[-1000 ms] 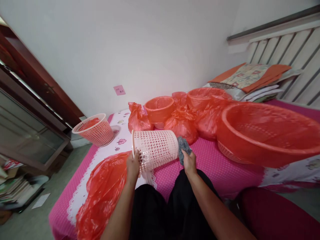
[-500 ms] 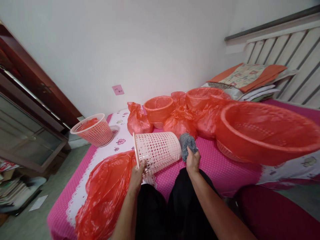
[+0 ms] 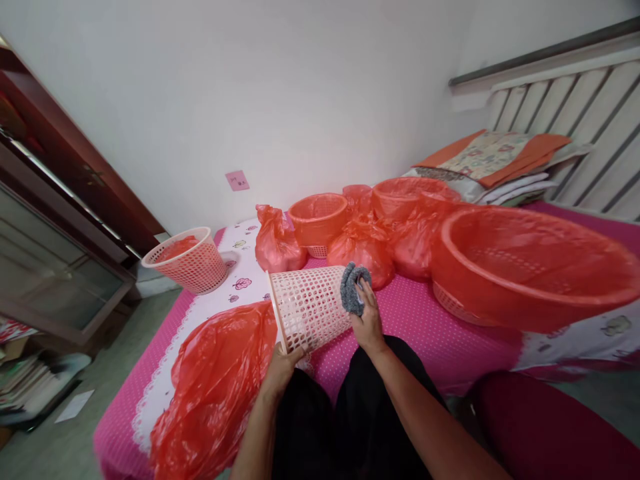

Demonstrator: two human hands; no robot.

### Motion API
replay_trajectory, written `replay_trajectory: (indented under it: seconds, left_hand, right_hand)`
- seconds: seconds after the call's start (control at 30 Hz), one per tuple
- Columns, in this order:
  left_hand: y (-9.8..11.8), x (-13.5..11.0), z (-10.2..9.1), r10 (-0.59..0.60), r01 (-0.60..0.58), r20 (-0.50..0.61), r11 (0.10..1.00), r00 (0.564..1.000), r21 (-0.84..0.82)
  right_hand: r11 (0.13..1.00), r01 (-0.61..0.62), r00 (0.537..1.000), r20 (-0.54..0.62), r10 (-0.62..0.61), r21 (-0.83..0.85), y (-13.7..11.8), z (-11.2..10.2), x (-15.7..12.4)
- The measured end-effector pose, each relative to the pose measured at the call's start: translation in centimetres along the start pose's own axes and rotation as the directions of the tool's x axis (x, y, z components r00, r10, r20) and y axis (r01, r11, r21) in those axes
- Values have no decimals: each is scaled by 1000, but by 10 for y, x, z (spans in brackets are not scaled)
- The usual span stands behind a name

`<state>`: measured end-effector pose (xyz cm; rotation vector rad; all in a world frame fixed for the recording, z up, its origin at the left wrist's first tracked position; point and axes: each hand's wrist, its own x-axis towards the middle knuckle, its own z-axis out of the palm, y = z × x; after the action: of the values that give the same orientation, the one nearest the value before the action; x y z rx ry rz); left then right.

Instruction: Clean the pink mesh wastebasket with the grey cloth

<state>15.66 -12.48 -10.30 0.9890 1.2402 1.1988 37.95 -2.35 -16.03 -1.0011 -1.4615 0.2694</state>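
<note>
A pale pink perforated plastic basket [image 3: 311, 307] lies on its side above the pink bed's near edge, open rim leftward. A crumpled grey cloth [image 3: 352, 287] presses against its closed base on the right.

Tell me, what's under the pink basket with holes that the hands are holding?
Under the pink mesh basket lies the pink dotted bedspread, with the left hand gripping its rim from below. The right hand presses a grey cloth against its base. The basket's inside faces away, unseen.
</note>
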Motion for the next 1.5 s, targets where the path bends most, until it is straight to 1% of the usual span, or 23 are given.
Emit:
replay_trajectory:
  seconds: [0.2, 0.43, 0.53, 0.73, 0.83, 0.93, 1.07, 1.27, 1.5]
  left_hand:
    - [-7, -2, 1, 24, -24, -5, 1000, 1000, 8]
    - [-17, -2, -1, 48, -49, 17, 999, 999, 24]
    - [-17, -2, -1, 56, -57, 43, 998, 998, 25]
    - [-14, -4, 2, 47, -48, 45, 999, 998, 18]
    - [-13, -4, 3, 53, -54, 57, 998, 997, 13]
    - [-13, -4, 3, 59, -59, 45, 998, 997, 3]
    - [-14, -4, 2, 58, -59, 41, 998, 997, 28]
    - [-12, -5, 5, 69, -69, 53, 998, 996, 3]
    - [-13, -3, 4, 78, -77, 61, 997, 995, -18]
  right_hand:
    - [996, 60, 998, 9, -59, -73, -6, 1, -2]
    - [993, 74, 997, 42, -70, -92, -14, 0, -1]
    - [991, 96, 994, 66, -90, -91, -19, -1, -1]
    - [988, 115, 985, 139, -101, -102, -32, 1, -1]
    - [983, 147, 976, 177, -127, -107, -41, 3, -1]
    - [979, 172, 967, 210, -147, -106, -51, 6, -2]
    - [982, 172, 955, 258, -145, -84, -62, 9, -3]
    - [984, 161, 939, 318, -129, -74, -78, 13, -3]
    - [975, 214, 902, 396, -173, -61, -95, 21, -3]
